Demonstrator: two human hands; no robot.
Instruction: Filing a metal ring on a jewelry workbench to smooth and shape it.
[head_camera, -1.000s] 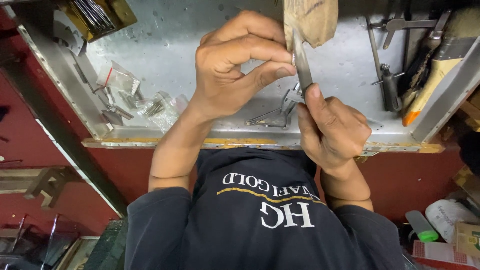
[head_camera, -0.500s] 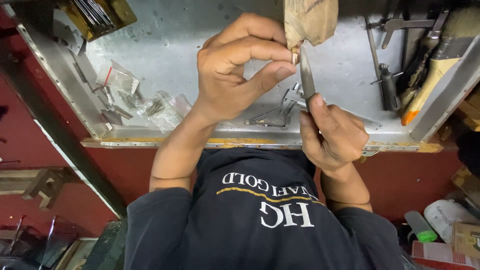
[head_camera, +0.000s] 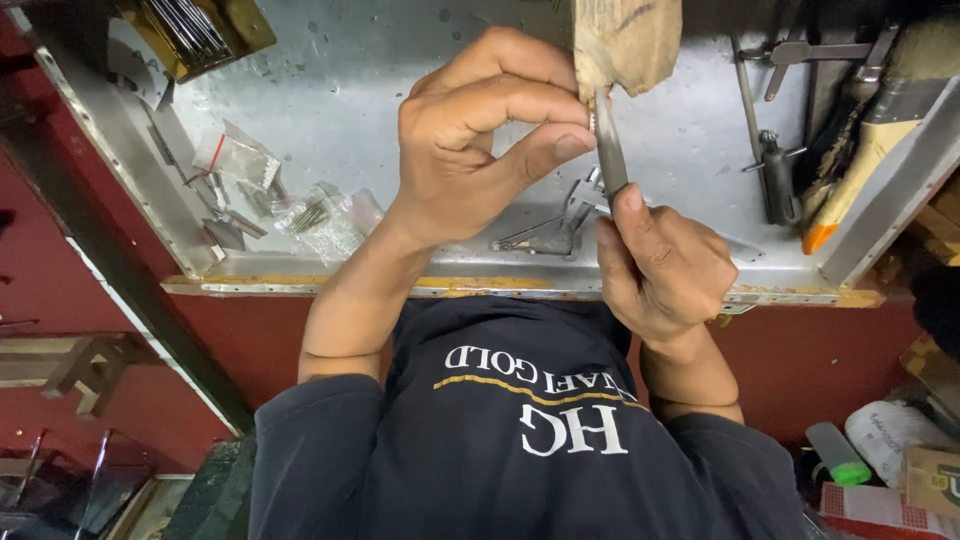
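file (head_camera: 610, 160): dark grey | wooden peg (head_camera: 625, 45): tan | tray (head_camera: 400, 60): silver-grey | shirt (head_camera: 520, 450): dark navy

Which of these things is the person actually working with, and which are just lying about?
In use: left hand pinching a small piece; wooden block; flat metal tool in right hand.
Lying about: plastic packets; pliers; screwdriver-like tool; orange-tipped handle.

A dull grey metal workbench tray (head_camera: 330, 90) with a worn yellow front edge carries a jeweller's clutter. Small clear plastic packets (head_camera: 240, 158) of metal bits lie toward one side edge, a pair of pliers (head_camera: 548, 232) rests near the front edge, and a dark hand vise (head_camera: 775, 175) and a yellow-handled brush (head_camera: 860, 170) lie along the opposite side edge.
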